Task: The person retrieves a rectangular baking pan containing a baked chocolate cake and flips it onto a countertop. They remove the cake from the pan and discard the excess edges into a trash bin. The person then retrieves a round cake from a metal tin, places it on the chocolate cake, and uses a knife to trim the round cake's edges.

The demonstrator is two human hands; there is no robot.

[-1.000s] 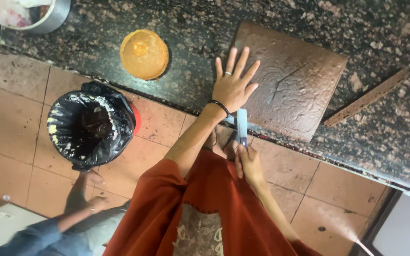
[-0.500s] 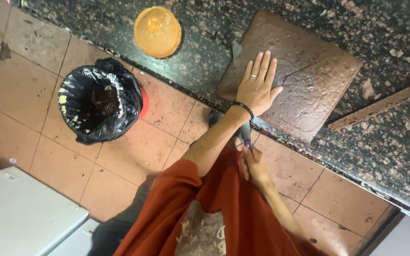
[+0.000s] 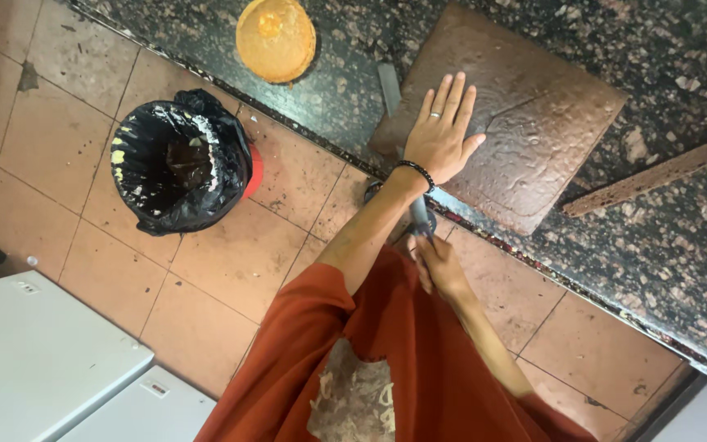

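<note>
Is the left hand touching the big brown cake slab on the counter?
Touching. The head view shows the left hand lying flat, palm down, fingers spread on the brown cake slab, with no gap visible.

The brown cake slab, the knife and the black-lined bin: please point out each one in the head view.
brown cake slab [image 3: 533,139], head view, on its bare top surface.
knife [image 3: 389,88], head view, on the blade past the slab's edge.
black-lined bin [image 3: 145,200], head view, on the bag's rim.
</note>
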